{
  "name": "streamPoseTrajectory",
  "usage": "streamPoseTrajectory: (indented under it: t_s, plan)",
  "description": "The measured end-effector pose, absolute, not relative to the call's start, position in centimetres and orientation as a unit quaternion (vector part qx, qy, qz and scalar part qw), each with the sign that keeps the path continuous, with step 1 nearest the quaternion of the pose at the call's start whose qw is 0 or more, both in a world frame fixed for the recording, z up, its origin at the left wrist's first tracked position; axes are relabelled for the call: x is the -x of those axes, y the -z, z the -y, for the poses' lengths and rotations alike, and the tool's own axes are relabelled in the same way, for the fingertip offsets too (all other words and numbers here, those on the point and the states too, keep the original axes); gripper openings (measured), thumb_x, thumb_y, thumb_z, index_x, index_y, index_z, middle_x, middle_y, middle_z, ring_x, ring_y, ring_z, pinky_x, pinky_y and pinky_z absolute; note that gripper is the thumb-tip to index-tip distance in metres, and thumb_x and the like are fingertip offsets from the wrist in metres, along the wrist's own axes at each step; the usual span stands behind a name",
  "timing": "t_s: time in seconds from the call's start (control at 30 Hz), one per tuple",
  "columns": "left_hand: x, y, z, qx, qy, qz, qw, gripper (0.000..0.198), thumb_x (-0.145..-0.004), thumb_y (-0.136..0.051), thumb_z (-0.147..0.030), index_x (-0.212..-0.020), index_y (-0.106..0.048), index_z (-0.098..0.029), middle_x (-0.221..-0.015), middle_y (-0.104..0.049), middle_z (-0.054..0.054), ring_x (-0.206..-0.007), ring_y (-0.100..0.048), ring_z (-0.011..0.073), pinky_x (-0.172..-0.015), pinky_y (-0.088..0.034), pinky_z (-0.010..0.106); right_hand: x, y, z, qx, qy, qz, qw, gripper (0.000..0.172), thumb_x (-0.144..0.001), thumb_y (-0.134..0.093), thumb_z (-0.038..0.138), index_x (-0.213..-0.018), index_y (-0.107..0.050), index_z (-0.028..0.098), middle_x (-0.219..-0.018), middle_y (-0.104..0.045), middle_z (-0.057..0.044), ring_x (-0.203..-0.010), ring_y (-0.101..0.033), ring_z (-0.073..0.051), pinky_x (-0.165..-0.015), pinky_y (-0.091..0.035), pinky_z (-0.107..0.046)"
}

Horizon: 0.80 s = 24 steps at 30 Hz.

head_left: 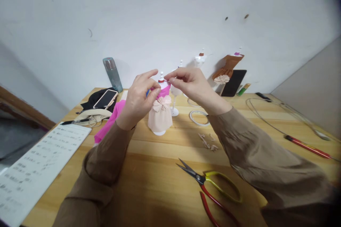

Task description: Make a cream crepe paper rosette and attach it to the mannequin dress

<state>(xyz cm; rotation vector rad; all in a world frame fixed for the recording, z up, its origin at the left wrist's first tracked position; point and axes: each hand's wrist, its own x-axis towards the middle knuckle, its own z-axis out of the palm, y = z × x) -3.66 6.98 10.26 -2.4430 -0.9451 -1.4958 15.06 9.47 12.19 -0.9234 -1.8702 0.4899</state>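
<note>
A small white dress-form mannequin (163,85) stands upright between my hands. It wears a bright pink top (164,92), a pale pink skirt (160,120) and a pleated bow (162,103) at the waist. Around its neck runs a red band (161,81). At the neck's right side, my right hand (190,83) pinches what looks like the end of a thin red strip; the fingertips partly hide it. My left hand (141,95) is beside the mannequin's left shoulder, index finger raised away from the others and thumb near the top, with nothing visible held.
Scissors (198,178) with red and yellow handles lie open in front. Fabric scraps (207,142) and a tape roll (199,117) are nearby. Behind stand more mannequins, one in a brown dress (229,65). A phone (106,98), bottle (112,74), pink cloth (110,124) and written sheet (45,166) are left; a soldering iron (307,146) is right.
</note>
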Motion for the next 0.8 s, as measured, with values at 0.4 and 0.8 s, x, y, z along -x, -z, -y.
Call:
streamPoseTrajectory:
  t_s: [0.4,0.8]
  plan:
    - [3.2,-10.5,-7.0,0.785,0.526,0.315,-0.094,0.008,-0.083,-0.058,-0.016,-0.077,-0.063,-0.018,-0.117,-0.067,0.009,-0.111,-0.062,0.023,-0.101,-0.045,0.045,-14.9,-11.9,-9.6,0.363,-0.178,0.778,0.48,0.016,-0.078,-0.058,0.019,-0.078,-0.073,0.016,-0.081,-0.071,-0.005,-0.076,-0.059,-0.017,-0.071,-0.043,-0.032]
    - [6.8,-4.7,-10.0,0.729,0.513,0.368,-0.263,0.037,-0.08,-0.052,-0.018,-0.116,-0.058,-0.014,-0.102,-0.071,0.015,-0.095,-0.068,0.0232,-0.083,-0.055,0.042,-18.1,-7.4,-9.8,0.432,-0.255,0.711,0.492,0.022,-0.075,-0.062,0.031,-0.086,-0.072,0.015,-0.081,-0.071,-0.007,-0.069,-0.059,-0.017,-0.06,-0.045,-0.03]
